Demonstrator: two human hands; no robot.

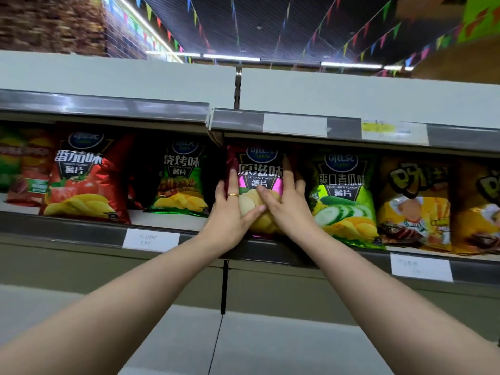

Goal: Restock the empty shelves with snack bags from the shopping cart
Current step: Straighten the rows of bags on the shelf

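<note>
A magenta original-flavour chip bag (pixel 258 169) stands upright on the middle shelf (pixel 81 226), between a barbecue chip bag (pixel 181 182) and a green cucumber chip bag (pixel 342 196). My left hand (pixel 230 209) lies against the magenta bag's left side, fingers straight, a gold ring on one finger. My right hand (pixel 284 201) presses flat on its right side, thumb across the front. The bag's lower half is hidden behind both hands. The shopping cart is out of sight.
A red tomato chip bag (pixel 86 180) stands further left, with more bags at the far left edge. Yellow snack bags (pixel 414 204) fill the right end. The shelf above (pixel 351 96) holds nothing visible. Paper price tags (pixel 150 239) hang on the shelf rails.
</note>
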